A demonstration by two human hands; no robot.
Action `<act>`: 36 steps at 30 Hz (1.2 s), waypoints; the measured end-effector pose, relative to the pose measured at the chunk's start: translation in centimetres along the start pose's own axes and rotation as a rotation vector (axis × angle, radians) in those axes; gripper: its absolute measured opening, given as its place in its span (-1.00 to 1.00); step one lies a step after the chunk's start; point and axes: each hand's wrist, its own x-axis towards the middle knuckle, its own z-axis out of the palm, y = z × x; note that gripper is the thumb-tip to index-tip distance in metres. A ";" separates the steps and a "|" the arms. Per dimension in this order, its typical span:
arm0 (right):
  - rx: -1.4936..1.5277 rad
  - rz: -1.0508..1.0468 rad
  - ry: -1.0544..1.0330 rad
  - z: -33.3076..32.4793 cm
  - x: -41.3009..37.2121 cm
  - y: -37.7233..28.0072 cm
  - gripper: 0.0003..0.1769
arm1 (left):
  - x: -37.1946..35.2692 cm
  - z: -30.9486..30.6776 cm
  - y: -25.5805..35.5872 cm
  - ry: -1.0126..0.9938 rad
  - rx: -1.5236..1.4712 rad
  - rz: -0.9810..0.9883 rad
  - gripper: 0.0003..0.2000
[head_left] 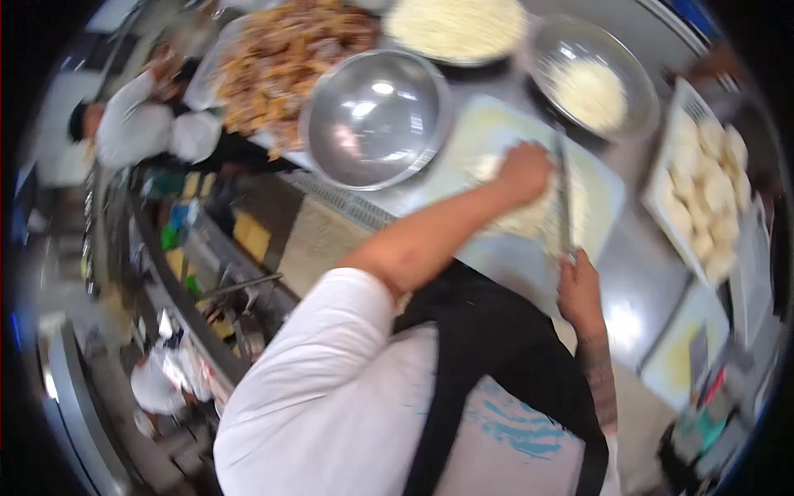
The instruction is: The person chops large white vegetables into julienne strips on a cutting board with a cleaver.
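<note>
the left hand [525,169] sits on the white food [529,221] in the middle of the cutting board [488,124]. its fingers curl in tight and press the pile down, i think so it does not slide under the blade. the left arm reaches far out, almost straight. the right hand [579,288] is closer to the body, wrapped all the way round the handle of the knife [565,207]. the blade points away, just beside the left hand. an empty metal bowl [376,116] and a bowl of white shreds [591,91] sit near the board, easy to reach.
</note>
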 end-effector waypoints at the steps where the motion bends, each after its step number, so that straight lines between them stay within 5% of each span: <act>1: 0.087 -0.032 0.024 0.8 0.6 1.4 -0.66 | 0.3 -1.4 1.6 -0.007 -0.022 -0.151 -0.79; 3: -0.037 -0.114 0.119 1.9 2.0 4.5 -0.67 | 0.2 0.3 1.9 0.009 0.032 -0.187 -0.74; 11: -0.005 0.007 -0.036 -2.4 0.5 -1.8 -0.69 | -0.4 -2.9 2.6 -0.100 -0.002 -0.150 -0.63; 16: 0.044 0.034 -0.042 -1.5 3.4 -0.3 -0.70 | -0.3 -2.9 2.6 -0.133 0.017 -0.145 -0.63; 19: 0.029 -0.179 0.046 -1.4 4.7 1.1 -0.71 | -0.5 -2.5 2.6 -0.116 0.013 -0.150 -0.62; 21: 0.006 0.036 -0.072 -3.8 1.2 -4.2 -0.69 | -0.4 -2.5 2.5 -0.111 0.021 -0.144 -0.62; 23: -0.008 0.013 -0.062 -2.9 1.8 -2.1 -0.67 | -0.4 -2.7 2.5 -0.105 0.025 -0.145 -0.63; 25: -0.142 -0.266 0.096 0.5 5.0 3.2 -0.66 | -0.6 -2.5 2.6 -0.105 0.028 -0.143 -0.63; 27: -0.101 -0.285 0.119 -0.2 5.2 1.9 -0.67 | -0.4 -2.1 2.4 -0.069 0.029 -0.145 -0.64; 29: -0.028 0.053 -0.076 -3.2 2.0 -3.3 -0.67 | -0.5 -2.1 2.3 -0.071 0.011 -0.144 -0.65; 31: 0.026 0.074 -0.081 -2.9 1.3 -2.8 -0.67 | -0.3 -2.2 2.3 -0.073 -0.005 -0.140 -0.65; 34: -0.145 -0.421 0.174 1.7 5.8 4.8 -0.70 | -0.6 -2.2 2.5 -0.061 0.018 -0.152 -0.65; 36: -0.061 -0.259 0.074 -0.3 4.7 2.4 -0.71 | -0.6 -2.2 2.4 -0.042 0.048 -0.139 -0.66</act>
